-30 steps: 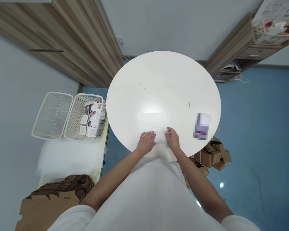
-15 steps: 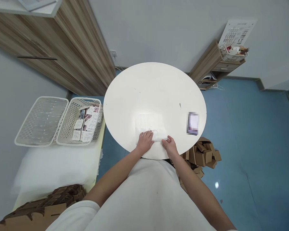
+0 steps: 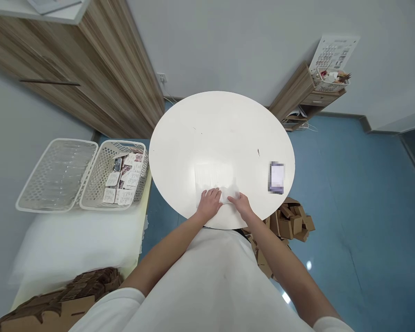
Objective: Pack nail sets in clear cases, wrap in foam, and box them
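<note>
A: What does the piece being handled look like?

B: A thin, translucent white, roughly rectangular sheet (image 3: 212, 174), faintly streaked. Most of it lies flat on the smooth white rounded bench (image 3: 221, 115), towards the person's side, and it bunches up along its near side

A: And where is it against each grip?

B: The left grip (image 3: 209, 204) rests palm down on its near part, fingers laid across it; I can't tell whether they pinch anything. The right grip (image 3: 241, 204) is at the near right corner, thumb and fingers closed on the edge, a bit of which stands raised there

A: What's hard to make out?

B: The sheet's outline, since it almost melts into the bench. The part under the left palm is hidden, and the right fingertips are unclear. Farther right, a purple-and-white rectangular object (image 3: 276, 177) is pixelated past recognition

A: And farther out?

B: To the left, a white perforated plastic basket (image 3: 97, 184) holds printed cards (image 3: 124, 180) too small to read. The stack of flat brown cardboard (image 3: 48, 318) is cut off at the lower left, and the bench and right arm partly hide the brown cardboard boxes (image 3: 295, 223) on the floor
</note>
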Tool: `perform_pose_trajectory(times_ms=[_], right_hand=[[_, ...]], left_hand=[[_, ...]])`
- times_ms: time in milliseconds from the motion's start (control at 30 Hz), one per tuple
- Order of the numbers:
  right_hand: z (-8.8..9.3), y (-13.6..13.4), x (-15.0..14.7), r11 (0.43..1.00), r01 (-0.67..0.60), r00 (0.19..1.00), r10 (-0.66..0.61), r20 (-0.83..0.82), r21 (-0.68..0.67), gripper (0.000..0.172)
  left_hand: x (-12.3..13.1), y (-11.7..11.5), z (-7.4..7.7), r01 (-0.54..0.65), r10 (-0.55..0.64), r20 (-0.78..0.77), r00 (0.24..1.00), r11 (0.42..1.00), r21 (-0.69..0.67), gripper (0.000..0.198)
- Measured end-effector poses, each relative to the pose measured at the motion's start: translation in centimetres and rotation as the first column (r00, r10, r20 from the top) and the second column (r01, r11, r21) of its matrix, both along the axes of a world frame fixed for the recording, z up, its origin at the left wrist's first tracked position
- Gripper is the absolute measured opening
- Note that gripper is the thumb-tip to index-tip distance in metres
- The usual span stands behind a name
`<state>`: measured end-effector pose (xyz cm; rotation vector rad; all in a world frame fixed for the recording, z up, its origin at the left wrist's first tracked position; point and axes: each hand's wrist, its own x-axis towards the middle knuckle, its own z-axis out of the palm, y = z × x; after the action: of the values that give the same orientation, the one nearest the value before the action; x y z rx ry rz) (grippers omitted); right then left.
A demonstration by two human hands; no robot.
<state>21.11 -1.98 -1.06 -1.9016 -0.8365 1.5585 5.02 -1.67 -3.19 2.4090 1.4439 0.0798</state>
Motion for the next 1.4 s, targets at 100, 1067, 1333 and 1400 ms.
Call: perform_pose_trajectory(times_ms=[100, 1067, 1333, 1400], right_hand=[[0.3, 0.7, -0.1, 0.996, -0.036, 0.997, 0.03, 0.078, 0.076, 0.051], [-0.8, 1.5, 1.1, 0.977, -0.192, 0.905, 0.213, 0.367, -0.093, 0.025], [-1.3, 2.0, 0.6, 0.994, -0.109, 0.94, 0.109, 0.323, -0.019, 0.022], [-1.6, 1.9, 0.7, 0.996, -0.083, 0.962, 0.084, 0.259, -0.012, 0.025]], left_hand=[[0.0, 0.0, 0.0, 0.001, -0.001, 0.006, 1.0, 1.0, 0.005, 0.043], [-0.1, 0.1, 0.1, 0.0, 0.001, 0.03, 1.0, 1.0, -0.01, 0.043], [-0.1, 0.1, 0.3, 0.007, -0.007, 0.021, 1.0, 1.0, -0.021, 0.044], [-0.2, 0.2, 0.3, 0.011, -0.01, 0.021, 1.0, 0.999, -0.031, 0.043]])
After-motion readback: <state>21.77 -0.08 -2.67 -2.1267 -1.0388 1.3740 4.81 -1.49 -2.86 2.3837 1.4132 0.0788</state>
